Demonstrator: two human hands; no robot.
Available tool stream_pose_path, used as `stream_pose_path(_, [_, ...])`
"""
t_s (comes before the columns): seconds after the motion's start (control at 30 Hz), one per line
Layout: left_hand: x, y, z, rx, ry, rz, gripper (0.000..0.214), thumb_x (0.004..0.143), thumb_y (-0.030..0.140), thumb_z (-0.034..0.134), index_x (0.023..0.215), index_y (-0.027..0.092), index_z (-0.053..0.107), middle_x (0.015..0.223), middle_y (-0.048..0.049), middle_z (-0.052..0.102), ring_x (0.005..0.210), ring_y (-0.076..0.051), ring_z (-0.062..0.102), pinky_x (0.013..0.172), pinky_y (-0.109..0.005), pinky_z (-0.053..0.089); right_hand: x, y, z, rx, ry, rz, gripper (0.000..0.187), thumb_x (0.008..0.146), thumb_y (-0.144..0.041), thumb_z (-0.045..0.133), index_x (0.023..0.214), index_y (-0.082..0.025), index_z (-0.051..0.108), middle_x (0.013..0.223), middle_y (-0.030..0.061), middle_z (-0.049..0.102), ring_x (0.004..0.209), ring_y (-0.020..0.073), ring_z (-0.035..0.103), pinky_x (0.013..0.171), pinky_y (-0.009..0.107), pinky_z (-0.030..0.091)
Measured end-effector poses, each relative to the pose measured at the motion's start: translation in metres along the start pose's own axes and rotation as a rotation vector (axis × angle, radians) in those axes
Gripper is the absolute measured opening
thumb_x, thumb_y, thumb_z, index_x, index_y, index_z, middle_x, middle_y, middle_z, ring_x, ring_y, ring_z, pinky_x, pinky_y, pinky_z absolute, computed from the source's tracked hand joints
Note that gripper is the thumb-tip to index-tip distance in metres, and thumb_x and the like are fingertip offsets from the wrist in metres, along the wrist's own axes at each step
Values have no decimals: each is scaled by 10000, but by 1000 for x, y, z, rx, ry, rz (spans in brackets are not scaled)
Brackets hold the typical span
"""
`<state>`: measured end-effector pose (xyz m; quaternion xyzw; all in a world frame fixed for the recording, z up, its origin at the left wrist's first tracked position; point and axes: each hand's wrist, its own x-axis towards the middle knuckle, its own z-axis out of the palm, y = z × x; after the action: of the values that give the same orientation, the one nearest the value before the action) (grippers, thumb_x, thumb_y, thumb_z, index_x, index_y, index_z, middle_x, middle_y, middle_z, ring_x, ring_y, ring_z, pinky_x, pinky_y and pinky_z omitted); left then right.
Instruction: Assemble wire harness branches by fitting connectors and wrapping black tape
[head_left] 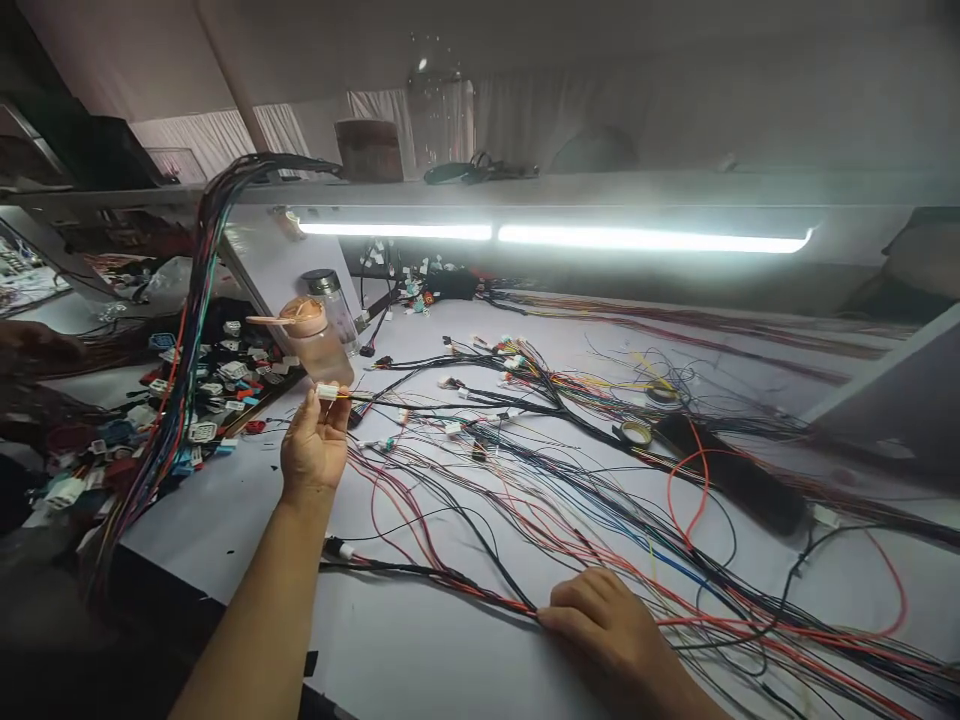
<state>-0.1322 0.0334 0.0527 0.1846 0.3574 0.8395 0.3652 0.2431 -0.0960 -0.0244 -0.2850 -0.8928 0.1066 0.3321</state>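
My left hand (313,445) is raised above the white table (420,660), fingertips pinched shut on a small white connector (327,391) whose wires run off to the right into the harness. That connector sits just in front of a pink-lidded bottle (319,340), with a clear dark-capped bottle (334,305) just behind it, farther back. My right hand (604,625) lies low at the near edge, fingers curled down and pressing on a bundle of red and black wires (450,580) against the table; whether they actually close round the bundle I cannot tell. Loose coloured wires (600,480) spread across the table to the right, and two tape rolls (636,433) lie among them. On the left a thick cable bundle (191,330) hangs down over a heap of plastic connector housings (217,390). A strip light (555,237) glows along the far side.
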Motion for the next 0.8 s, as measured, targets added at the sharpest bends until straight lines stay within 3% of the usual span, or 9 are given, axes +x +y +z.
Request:
stream_pose_path(0.37, [3, 4, 4, 77, 12, -31, 93, 849, 230, 664, 773, 178, 658, 811, -2, 674, 751, -97, 653, 788, -225, 567, 1, -2, -7, -24, -34, 12, 176, 911, -105, 516, 1024, -197, 614, 857, 39, 630, 764, 147, 518, 708, 307, 368])
stream_pose_path(0.53, [19, 28, 18, 257, -32, -164, 110, 881, 86, 565, 816, 111, 650, 762, -56, 664, 714, -127, 644, 709, -262, 565, 2, -3, -11, 5, -57, 20, 180, 917, -103, 518, 1040, -195, 613, 886, 47, 638, 791, 154, 517, 720, 312, 365])
stream_pose_path(0.67, [32, 48, 37, 411, -102, -242, 133, 899, 42, 507, 869, 35, 636, 787, -111, 660, 746, -160, 643, 736, -313, 542, 0, -3, -11, 4, -53, 18, 173, 931, -125, 516, 1053, -197, 616, 904, 52, 646, 809, 158, 524, 745, 321, 373])
stream_pose_path(0.8, [39, 57, 47, 464, -151, -281, 92, 917, 77, 519, 929, 25, 595, 858, -101, 642, 843, -158, 640, 833, -342, 519, -1, -2, -9, -31, -46, -3, 155, 943, -153, 509, 1027, -197, 632, 878, 48, 646, 785, 149, 520, 737, 318, 371])
